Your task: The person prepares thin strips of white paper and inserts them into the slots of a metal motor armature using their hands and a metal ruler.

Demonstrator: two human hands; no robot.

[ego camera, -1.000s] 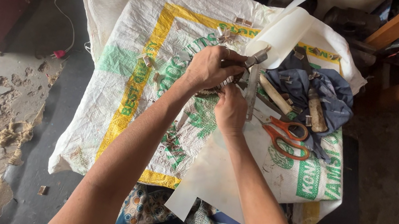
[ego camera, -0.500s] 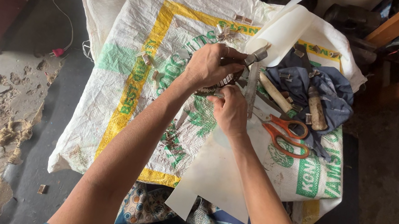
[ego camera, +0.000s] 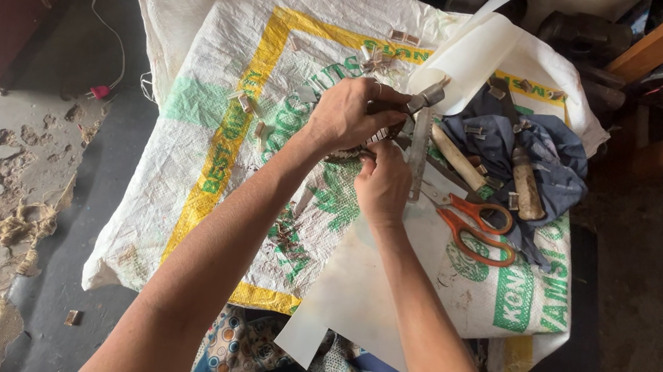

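The left hand point(ego camera: 353, 115) is clenched around the handles of a pair of pliers point(ego camera: 419, 102), whose metal nose juts out to the right of the fist, over the edge of a curled white sheet point(ego camera: 472, 56). The right hand point(ego camera: 383, 188) sits just below it, fingers pinched together on something small between the two hands; what that piece is cannot be made out, as the hands hide it.

The work happens above a woven sack point(ego camera: 221, 39) spread over the tabletop, with a larger pale sheet point(ego camera: 358, 291) lying under the right wrist. Small metal clips point(ego camera: 379, 60) are scattered near the top of the sack. To the right lie orange-handled scissors point(ego camera: 479, 226), a steel ruler point(ego camera: 418, 156) and two wooden-handled tools point(ego camera: 524, 184) on a blue cloth point(ego camera: 559, 158).

To do this step well, the pinching hand should hold the small piece steady and close to the plier nose, so that the tool bites squarely rather than at a slant. The squeeze is best kept even and slow: a sudden grip could likely bend the piece crooked or flick it off among the loose clips. Keeping both wrists low over the sack would seem to give support, and the right fingertips should stay clear of the nose as it closes. The scissors lie near the right forearm, so the elbow is best kept from sweeping outward.
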